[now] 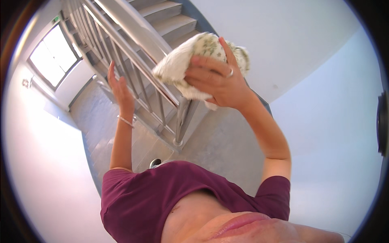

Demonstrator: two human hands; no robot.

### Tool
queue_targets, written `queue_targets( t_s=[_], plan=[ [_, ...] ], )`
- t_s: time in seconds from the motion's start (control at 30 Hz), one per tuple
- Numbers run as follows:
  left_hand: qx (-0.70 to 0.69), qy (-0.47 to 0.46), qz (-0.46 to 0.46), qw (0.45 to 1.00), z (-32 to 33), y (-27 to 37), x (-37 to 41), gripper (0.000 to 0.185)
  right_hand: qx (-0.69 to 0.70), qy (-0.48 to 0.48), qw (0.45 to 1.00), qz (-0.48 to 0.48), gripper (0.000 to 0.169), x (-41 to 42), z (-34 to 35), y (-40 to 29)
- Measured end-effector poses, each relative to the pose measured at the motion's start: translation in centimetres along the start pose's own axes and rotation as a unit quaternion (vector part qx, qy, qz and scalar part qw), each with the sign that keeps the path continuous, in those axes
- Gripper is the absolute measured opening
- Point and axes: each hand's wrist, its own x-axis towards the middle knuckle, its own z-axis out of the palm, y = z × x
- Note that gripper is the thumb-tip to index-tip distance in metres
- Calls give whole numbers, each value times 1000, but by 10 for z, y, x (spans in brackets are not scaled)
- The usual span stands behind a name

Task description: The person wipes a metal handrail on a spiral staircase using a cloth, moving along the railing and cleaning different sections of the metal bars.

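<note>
My right hand [220, 82], with a ring on one finger, grips a bunched white cloth [176, 65] with a green floral print. The cloth is slightly blurred and covers the near end of the thick metal handrail [136, 27] in the picture. Whether it presses on the rail cannot be told. My left hand [121, 91] is raised at the left with its fingers extended and nothing visible in it. It overlaps the balusters [142, 82] in view, and contact with them is unclear. A bracelet [125, 121] circles the left wrist.
Concrete stairs [173, 21] rise behind the railing. Its end post [181, 121] meets the grey floor [225, 145] in front of me. White walls [319, 127] flank both sides. A bright window [54, 54] is at the far left, with another metal rail [50, 94] on the wall near it.
</note>
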Motion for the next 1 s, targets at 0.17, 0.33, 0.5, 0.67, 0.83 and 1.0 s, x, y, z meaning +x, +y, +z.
queue_targets(
  t_s=[0.17, 0.33, 0.5, 0.67, 0.83, 1.0],
  plan=[
    [-12, -48, 100, 994, 46, 88, -5, 76, 402, 238, 851, 240, 33, 15, 22, 13],
    [-6, -71, 126, 989, 87, 122, -47, 90, 612, 247, 607, 442, 47, 1, 31, 2],
    [-63, -20, 82, 994, 105, 118, -66, 97, 602, 245, 519, 555, 50, -1, 47, 39],
    [-33, 16, 133, 990, 107, 112, -70, 96, 593, 101, 654, 459, 54, 0, 98, 64],
    [71, 6, 173, 982, 104, 125, -69, 96, 672, -28, 716, 188, 31, 29, 133, 58],
    [111, 22, 148, 982, 99, 129, -69, 93, 397, -15, 914, -82, 27, 82, 154, 57]
  ],
)
